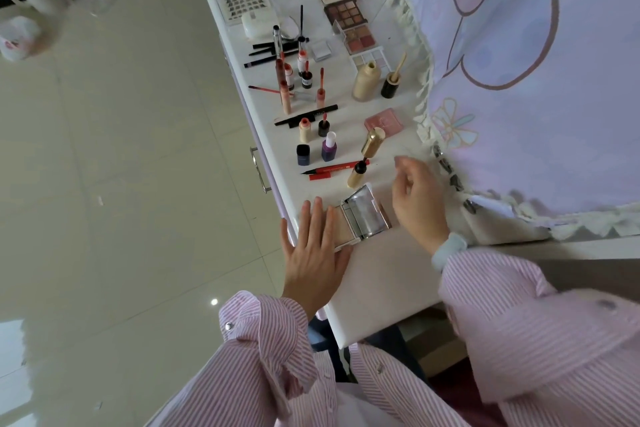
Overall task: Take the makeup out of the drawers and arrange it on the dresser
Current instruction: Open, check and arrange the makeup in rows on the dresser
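Note:
An open powder compact [360, 218] with a mirrored lid lies on the white dresser top [384, 284] near its front edge. My left hand [313, 251] lies flat with straight fingers, its fingertips on the compact's left side. My right hand [417, 199] hovers just right of the compact with loosely curled fingers and holds nothing. Beyond it stand a gold tube [363, 158], a red eyeliner pen [334, 170], nail polish bottles [328, 146], lip glosses [285, 87], a foundation bottle [365, 80] and eyeshadow palettes [346, 14].
A drawer handle [258, 168] shows on the dresser's left front face. A pink compact [383, 122] lies near a lavender cartoon-print cloth [536, 62] with a frilled edge on the right. Pale tiled floor [121, 149] spreads to the left.

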`<act>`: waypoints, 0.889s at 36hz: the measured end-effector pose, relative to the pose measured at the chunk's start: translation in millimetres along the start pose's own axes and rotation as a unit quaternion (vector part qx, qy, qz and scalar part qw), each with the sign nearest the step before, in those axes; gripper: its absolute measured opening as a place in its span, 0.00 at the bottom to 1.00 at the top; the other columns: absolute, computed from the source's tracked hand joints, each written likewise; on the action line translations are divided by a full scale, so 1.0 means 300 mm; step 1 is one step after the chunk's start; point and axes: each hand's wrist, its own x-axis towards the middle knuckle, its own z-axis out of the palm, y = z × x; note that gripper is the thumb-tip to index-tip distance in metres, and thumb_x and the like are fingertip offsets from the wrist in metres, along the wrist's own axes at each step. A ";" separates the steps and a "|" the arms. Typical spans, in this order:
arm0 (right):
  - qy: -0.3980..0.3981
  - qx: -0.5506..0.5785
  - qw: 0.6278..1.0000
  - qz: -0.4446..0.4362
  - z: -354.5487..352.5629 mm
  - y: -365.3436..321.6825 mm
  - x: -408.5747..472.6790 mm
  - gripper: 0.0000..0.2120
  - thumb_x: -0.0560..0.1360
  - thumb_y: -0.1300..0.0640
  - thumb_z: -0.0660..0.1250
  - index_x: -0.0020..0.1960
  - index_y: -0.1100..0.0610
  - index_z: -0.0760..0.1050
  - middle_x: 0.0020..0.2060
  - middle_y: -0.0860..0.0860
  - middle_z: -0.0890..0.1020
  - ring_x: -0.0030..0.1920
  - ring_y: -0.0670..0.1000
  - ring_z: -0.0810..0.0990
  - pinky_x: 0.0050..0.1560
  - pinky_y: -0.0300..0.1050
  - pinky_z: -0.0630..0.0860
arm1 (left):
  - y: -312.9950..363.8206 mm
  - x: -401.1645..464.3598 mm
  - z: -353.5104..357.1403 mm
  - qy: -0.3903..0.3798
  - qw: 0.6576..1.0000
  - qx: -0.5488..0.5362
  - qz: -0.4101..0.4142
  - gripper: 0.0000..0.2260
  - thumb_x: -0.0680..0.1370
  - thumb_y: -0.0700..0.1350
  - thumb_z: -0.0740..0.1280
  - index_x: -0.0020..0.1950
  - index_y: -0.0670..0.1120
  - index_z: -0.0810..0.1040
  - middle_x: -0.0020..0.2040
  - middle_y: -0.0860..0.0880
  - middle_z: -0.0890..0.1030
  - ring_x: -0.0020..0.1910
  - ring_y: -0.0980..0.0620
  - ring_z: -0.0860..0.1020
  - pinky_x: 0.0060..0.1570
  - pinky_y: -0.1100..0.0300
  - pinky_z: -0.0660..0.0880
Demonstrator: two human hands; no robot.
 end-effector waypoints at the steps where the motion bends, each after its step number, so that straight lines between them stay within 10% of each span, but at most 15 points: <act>1: -0.015 -0.039 0.999 -0.014 0.008 0.001 0.036 0.15 0.76 0.65 0.57 0.60 0.65 0.73 0.55 0.60 0.78 0.56 0.61 0.75 0.55 0.50 0.71 | -0.005 0.006 -0.002 -0.002 1.000 0.003 -0.002 0.28 0.80 0.59 0.47 0.73 0.43 0.62 0.74 0.42 0.61 0.74 0.43 0.57 0.68 0.35 0.53; 12: -0.239 -0.252 0.937 -0.018 0.116 0.050 0.310 0.30 0.76 0.60 0.57 0.74 0.55 0.48 0.75 0.56 0.46 0.75 0.60 0.43 0.73 0.57 0.50 | -0.018 0.051 -0.026 -0.013 1.000 0.000 -0.016 0.28 0.79 0.61 0.46 0.73 0.45 0.61 0.73 0.44 0.64 0.73 0.45 0.61 0.67 0.36 0.54; 19: -0.063 -0.193 0.976 -0.071 0.120 0.073 0.171 0.11 0.76 0.58 0.61 0.52 0.65 0.72 0.55 0.61 0.72 0.56 0.60 0.72 0.59 0.51 0.69 | -0.022 0.057 -0.039 0.006 0.999 -0.043 -0.014 0.29 0.78 0.63 0.48 0.72 0.46 0.63 0.73 0.46 0.65 0.73 0.48 0.61 0.69 0.40 0.46; 32: -0.124 -0.200 0.971 -0.040 0.073 0.048 0.177 0.15 0.74 0.54 0.64 0.54 0.63 0.68 0.57 0.61 0.70 0.60 0.61 0.68 0.55 0.55 0.70 | -0.028 0.112 -0.048 0.018 0.998 -0.067 -0.011 0.32 0.74 0.66 0.54 0.69 0.45 0.68 0.69 0.46 0.70 0.70 0.46 0.67 0.66 0.37 0.55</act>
